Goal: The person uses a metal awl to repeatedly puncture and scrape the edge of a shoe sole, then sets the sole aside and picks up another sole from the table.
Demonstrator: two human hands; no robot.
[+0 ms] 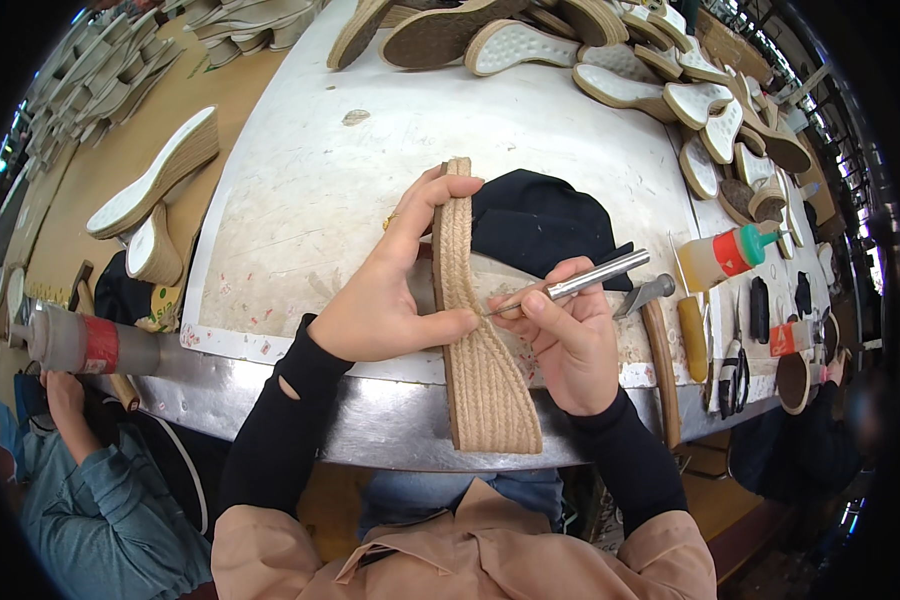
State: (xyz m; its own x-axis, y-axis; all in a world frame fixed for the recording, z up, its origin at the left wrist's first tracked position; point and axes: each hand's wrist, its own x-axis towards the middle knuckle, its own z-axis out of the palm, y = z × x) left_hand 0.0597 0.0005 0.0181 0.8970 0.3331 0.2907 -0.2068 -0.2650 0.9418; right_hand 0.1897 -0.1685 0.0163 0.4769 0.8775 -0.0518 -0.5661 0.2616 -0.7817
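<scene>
My left hand [390, 285] grips a wedge shoe sole [490, 400] wrapped in braided tan rope, fingers over its far end and thumb pressed on its side. The sole stands on edge, its thick heel end toward me. In my right hand [575, 345] is a slim metal-handled tool [600, 274], like an awl, pinched between thumb and fingers. Its thin tip meets the braid beside my left thumb; whether it goes into the braid I cannot tell. A dark folded cloth [540, 215] lies just beyond the sole.
A hammer [660, 360], a yellow-handled tool [692, 338], pliers [734, 378] and a glue bottle [725, 257] lie to the right. Many soles [625, 90] pile up at the far right. Another bottle [95, 342] is at left. A co-worker's sleeve [120, 510] shows at lower left.
</scene>
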